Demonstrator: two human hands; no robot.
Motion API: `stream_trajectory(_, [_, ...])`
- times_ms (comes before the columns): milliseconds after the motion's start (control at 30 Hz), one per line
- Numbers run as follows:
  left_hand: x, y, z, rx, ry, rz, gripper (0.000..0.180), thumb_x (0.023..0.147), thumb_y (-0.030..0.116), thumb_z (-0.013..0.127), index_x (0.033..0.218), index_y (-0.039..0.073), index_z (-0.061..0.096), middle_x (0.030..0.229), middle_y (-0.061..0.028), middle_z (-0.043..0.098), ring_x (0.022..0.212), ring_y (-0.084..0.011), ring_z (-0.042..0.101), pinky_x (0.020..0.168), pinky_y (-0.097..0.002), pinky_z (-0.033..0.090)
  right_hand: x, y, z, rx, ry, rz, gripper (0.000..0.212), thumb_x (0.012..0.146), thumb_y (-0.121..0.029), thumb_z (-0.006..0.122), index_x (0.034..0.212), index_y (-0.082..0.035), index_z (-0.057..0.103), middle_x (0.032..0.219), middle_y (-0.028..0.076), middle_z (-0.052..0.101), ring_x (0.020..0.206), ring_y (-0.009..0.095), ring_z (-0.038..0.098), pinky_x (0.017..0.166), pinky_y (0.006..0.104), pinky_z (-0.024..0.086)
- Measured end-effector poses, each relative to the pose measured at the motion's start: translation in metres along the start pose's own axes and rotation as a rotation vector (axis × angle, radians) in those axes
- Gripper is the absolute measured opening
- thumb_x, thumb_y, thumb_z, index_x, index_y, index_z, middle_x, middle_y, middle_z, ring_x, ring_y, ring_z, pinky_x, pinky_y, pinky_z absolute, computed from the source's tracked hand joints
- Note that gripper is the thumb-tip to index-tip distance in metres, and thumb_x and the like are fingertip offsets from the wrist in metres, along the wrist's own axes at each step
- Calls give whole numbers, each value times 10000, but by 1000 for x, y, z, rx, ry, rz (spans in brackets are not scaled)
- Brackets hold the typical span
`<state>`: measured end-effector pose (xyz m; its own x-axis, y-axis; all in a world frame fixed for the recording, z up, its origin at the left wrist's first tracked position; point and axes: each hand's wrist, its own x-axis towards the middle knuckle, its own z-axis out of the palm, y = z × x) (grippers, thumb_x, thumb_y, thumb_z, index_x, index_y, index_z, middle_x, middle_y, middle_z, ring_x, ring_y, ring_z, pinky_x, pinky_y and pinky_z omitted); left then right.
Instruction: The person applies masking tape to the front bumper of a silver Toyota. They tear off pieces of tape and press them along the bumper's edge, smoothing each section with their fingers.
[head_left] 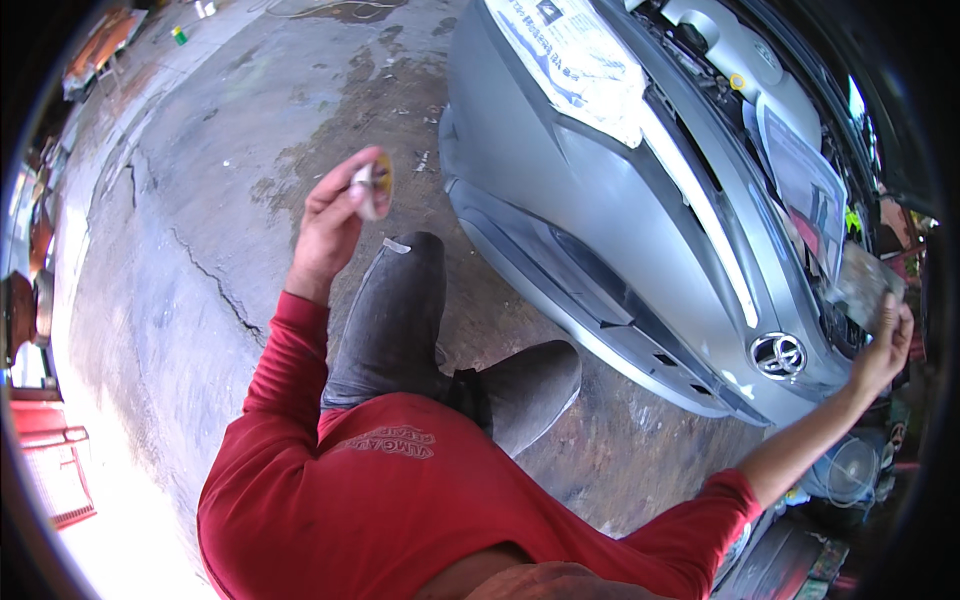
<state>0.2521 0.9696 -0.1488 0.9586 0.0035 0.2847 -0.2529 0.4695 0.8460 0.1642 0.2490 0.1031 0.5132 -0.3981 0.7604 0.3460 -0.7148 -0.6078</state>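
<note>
My left hand (pixel 328 222) is raised over the floor, left of the car. Its fingers are closed on a small roundish white-and-yellow piece (pixel 372 188), whose kind I cannot make out. Stretched far to the right, my right hand (pixel 884 348) grips the edge of a flat grey piece (pixel 866 284), held over the front of the engine bay. Below it lies the silver-grey front bumper (pixel 620 240) of the car, with a round chrome emblem (pixel 778 355). Printed plastic sheeting (pixel 575 65) covers the headlight area.
The hood is up over the engine (pixel 745 50), and a printed sheet (pixel 800 180) lies at its front. Clutter with a clear round lamp (pixel 850 468) stands at the lower right. A red rack (pixel 55 465) is at the far left. Cracks run across the concrete floor (pixel 200 200).
</note>
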Motion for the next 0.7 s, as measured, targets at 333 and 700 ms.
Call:
stream_trajectory(333, [30,-44,98,356,-445,389,354,853,117,838,1198,70,774,1320,-133,625,1177,-263,633,970,-361,535,-241,-174,302,500,-548,-369,318,797,-100,897,960,-70,627,936,128,767,904,275,738,772,374,549])
stream_trajectory(700, [149,-63,28,1086,-191,1005,342,817,-42,763,1115,113,826,1184,-64,698,987,-197,701,860,-300,574,-179,-142,363,-583,-284,-786,908,746,-307,957,1511,-107,511,1594,197,479,1497,425,412,1215,602,319])
